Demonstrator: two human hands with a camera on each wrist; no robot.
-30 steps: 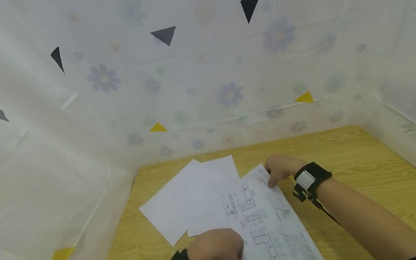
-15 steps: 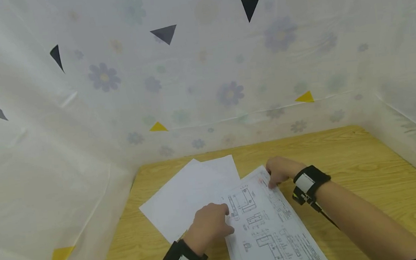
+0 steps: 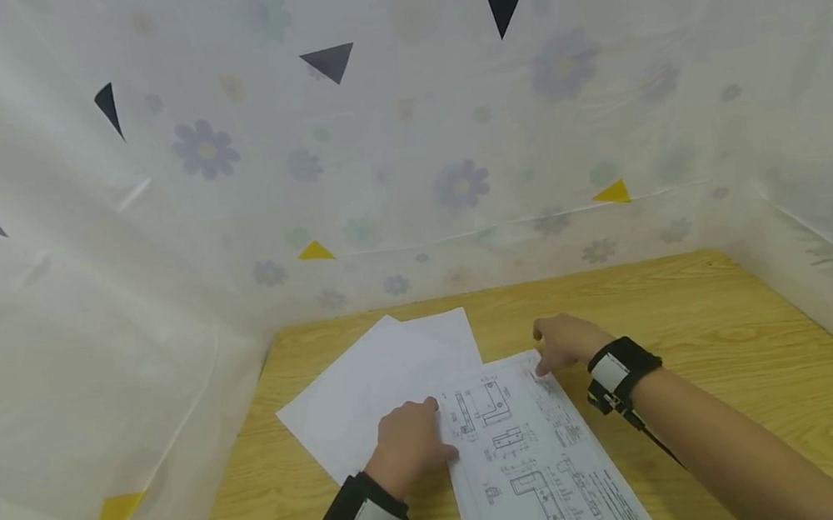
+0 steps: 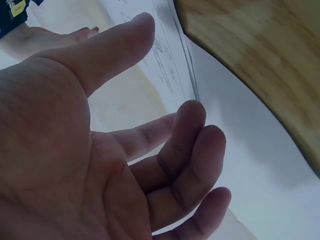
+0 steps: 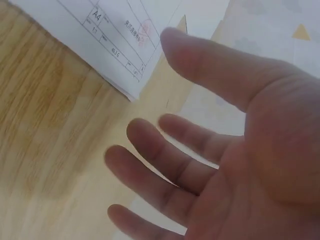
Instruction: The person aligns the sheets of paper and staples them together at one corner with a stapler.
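A printed sheet of technical drawings (image 3: 538, 466) lies on the wooden table (image 3: 735, 363), partly over two blank white sheets (image 3: 368, 386). My left hand (image 3: 432, 426) rests at the printed sheet's left edge. In the left wrist view its fingers (image 4: 195, 145) are loosely curled over the paper edge (image 4: 167, 65) and hold nothing. My right hand (image 3: 542, 358) is at the sheet's far right corner. The right wrist view shows its fingers (image 5: 150, 145) spread and relaxed above the corner with the title block (image 5: 117, 37), gripping nothing.
White flowered plastic sheeting (image 3: 452, 164) with dark and yellow triangles walls in the table at the back and both sides. Bare wood (image 3: 769, 326) lies to the right of the papers. Both wrists wear black bands (image 3: 618, 366).
My left hand moved forward from the near edge to the printed sheet's left side. The sheet turned a little and slid nearer, and my right hand drew back slightly with its corner.
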